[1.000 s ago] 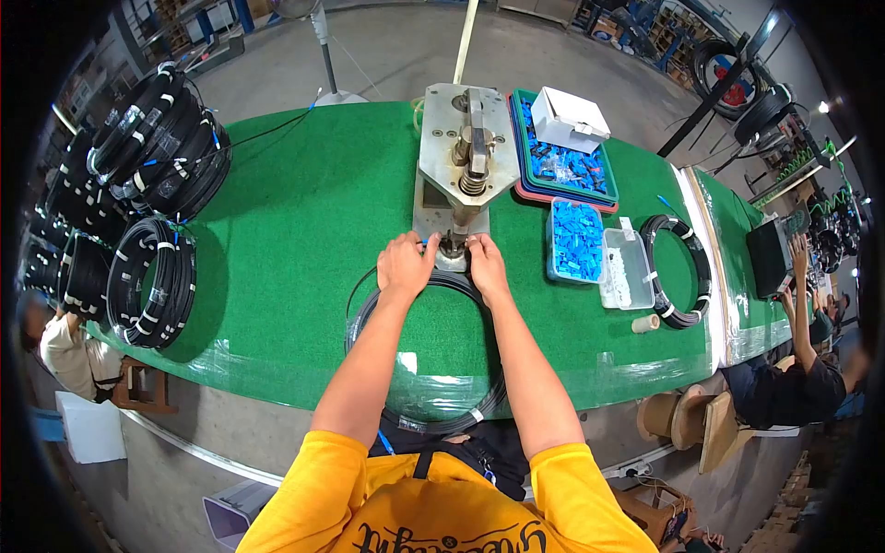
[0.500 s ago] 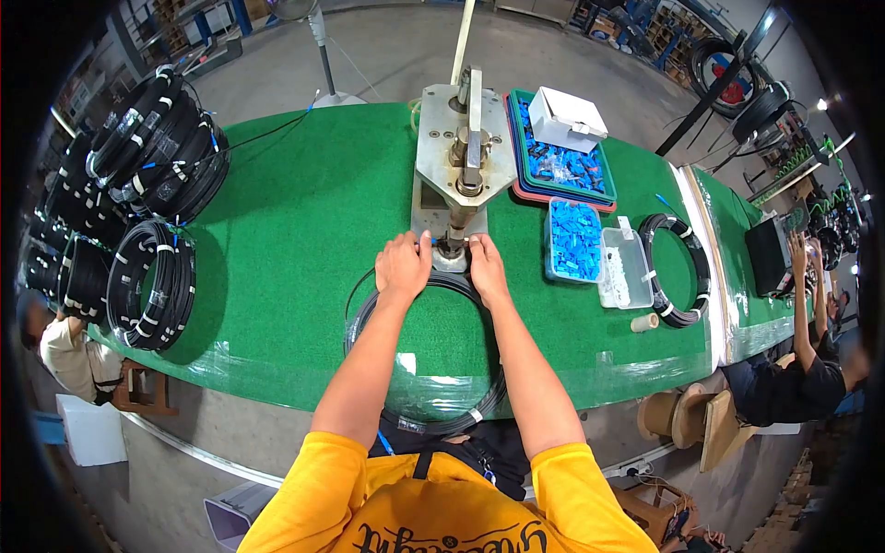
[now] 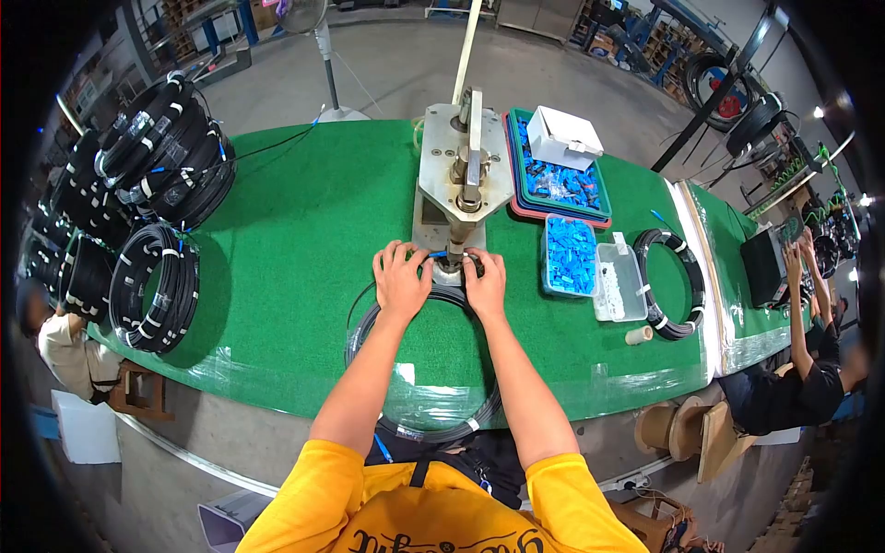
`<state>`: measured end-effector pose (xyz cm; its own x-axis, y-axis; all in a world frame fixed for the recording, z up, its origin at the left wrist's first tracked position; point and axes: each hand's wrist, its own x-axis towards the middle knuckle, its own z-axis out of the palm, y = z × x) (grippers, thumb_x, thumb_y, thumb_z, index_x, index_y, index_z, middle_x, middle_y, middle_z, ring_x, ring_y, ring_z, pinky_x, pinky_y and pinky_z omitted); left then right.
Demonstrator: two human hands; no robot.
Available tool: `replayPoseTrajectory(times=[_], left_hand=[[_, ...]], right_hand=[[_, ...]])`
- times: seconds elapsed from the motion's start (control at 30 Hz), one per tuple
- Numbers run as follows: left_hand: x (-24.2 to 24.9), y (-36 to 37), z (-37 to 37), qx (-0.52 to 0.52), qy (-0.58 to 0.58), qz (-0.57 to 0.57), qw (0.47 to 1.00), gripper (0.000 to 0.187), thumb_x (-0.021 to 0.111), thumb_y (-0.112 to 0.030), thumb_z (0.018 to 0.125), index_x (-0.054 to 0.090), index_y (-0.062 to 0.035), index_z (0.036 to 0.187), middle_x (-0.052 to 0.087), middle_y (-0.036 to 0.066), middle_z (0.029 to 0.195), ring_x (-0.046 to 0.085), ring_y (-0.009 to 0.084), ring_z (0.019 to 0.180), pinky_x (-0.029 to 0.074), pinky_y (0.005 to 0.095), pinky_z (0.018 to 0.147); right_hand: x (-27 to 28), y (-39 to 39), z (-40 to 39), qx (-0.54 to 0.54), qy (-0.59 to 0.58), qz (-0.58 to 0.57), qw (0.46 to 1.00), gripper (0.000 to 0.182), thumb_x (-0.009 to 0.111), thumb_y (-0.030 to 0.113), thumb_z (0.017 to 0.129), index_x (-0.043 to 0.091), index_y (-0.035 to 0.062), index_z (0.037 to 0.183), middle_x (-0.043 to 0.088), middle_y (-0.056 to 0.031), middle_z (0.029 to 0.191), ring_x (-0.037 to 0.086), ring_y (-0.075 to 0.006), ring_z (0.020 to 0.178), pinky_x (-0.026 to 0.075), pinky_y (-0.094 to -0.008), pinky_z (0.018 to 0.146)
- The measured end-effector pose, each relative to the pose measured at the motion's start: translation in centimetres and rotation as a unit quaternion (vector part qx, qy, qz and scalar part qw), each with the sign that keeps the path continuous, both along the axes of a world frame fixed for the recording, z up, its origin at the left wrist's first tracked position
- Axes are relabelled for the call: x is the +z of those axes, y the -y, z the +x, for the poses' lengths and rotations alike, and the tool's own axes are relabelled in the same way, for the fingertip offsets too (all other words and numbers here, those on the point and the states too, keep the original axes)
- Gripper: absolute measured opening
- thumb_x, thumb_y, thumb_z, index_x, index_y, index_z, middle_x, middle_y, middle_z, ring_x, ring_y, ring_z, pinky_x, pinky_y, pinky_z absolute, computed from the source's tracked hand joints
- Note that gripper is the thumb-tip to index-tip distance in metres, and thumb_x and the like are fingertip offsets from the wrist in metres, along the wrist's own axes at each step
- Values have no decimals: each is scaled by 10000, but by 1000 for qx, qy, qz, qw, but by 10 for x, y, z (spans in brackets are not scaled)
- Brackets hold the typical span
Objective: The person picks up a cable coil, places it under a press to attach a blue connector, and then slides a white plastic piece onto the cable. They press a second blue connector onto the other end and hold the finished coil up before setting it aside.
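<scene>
A metal bench press [image 3: 466, 175] stands upright on the green table in front of me. My left hand [image 3: 403, 284] is at the left of its lower end, the fingers bent and the thumb and fingertips closed at a small blue connector [image 3: 437, 254]. On the opposite side, my right hand [image 3: 485, 288] has its fingers bent and the thumb close to the press base [image 3: 447, 275]. Whatever those right fingertips pinch is too small to make out. A black cable coil [image 3: 426, 433] lies under my forearms, overhanging the table's front edge.
Black coils [image 3: 155, 288] are piled at the left. To the right are a tub of blue parts [image 3: 571, 256], a tray of blue pieces [image 3: 562, 195] under a white box [image 3: 564, 138], a clear container [image 3: 620, 281] and another coil [image 3: 669, 283]. A co-worker [image 3: 784, 392] sits far right.
My hands have loosened and their fingers are more spread and bent beside the press. A blue connector now shows at its lower end. The whole view has tilted slightly.
</scene>
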<state>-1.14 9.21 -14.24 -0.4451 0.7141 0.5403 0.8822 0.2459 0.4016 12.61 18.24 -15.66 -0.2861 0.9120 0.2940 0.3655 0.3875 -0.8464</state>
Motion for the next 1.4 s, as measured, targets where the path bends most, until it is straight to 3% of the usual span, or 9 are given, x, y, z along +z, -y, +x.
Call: replayPoseTrajectory(times=[0.27,0.47,0.63,0.9,0.97,1.1,1.2,1.27,1.4], left_hand=[[3,3,1,-26,-61,25,998,301,646,-174,832,678,-188,1131,597,53,1173,486,291,1211,342,492,1022],[-4,7,-3,-62,-14,35,997,395,632,-91,790,657,-201,1168,587,66,1135,502,305,1173,387,463,986],[8,9,3,-69,-31,22,997,359,614,-38,757,647,-150,1096,571,78,1137,512,312,1155,401,457,977],[4,9,1,-59,-24,2,998,453,633,-60,758,615,-169,1198,554,73,1167,493,289,1179,395,443,994],[4,9,2,-59,-23,3,998,452,637,-61,756,617,-172,1194,552,73,1171,493,292,1180,396,444,993],[3,9,1,-57,-38,-5,998,440,645,-73,751,627,-170,1180,549,75,1179,498,293,1173,398,446,988],[2,9,1,-57,-42,-1,998,435,648,-81,750,636,-174,1176,550,73,1183,497,290,1171,399,444,979],[3,8,1,-55,-42,1,998,434,647,-82,751,639,-178,1175,550,72,1184,497,289,1170,400,443,974],[3,8,1,-51,-40,-7,998,436,630,-71,754,636,-175,1177,550,76,1184,499,292,1158,401,437,966]], right_hand=[[2,4,0,-27,28,97,994,282,611,88,830,674,111,1103,561,-153,1019,527,-336,1004,422,-431,917],[6,6,1,-26,28,74,997,296,600,62,792,660,87,1081,552,-156,1013,524,-339,1010,425,-436,920],[14,10,1,-32,-6,38,999,258,596,51,790,664,74,1037,552,-155,1014,529,-336,1005,427,-435,921],[12,11,1,-20,2,53,998,260,584,40,794,663,61,1041,558,-152,1004,539,-341,1001,433,-443,920],[12,11,0,-41,0,110,993,248,565,25,803,677,53,1022,560,-131,943,562,-293,910,471,-382,840],[11,12,1,-42,-2,94,995,250,564,25,800,688,54,1015,557,-124,921,561,-291,883,473,-380,825],[11,12,1,-33,0,49,998,252,567,32,795,692,49,1013,564,-149,951,559,-331,963,458,-424,880],[7,9,0,-36,-26,81,996,235,565,25,811,708,55,995,554,-103,892,560,-243,793,483,-345,741],[6,8,1,-35,-26,69,997,229,561,18,816,704,52,992,554,-97,890,552,-217,763,480,-324,704]])
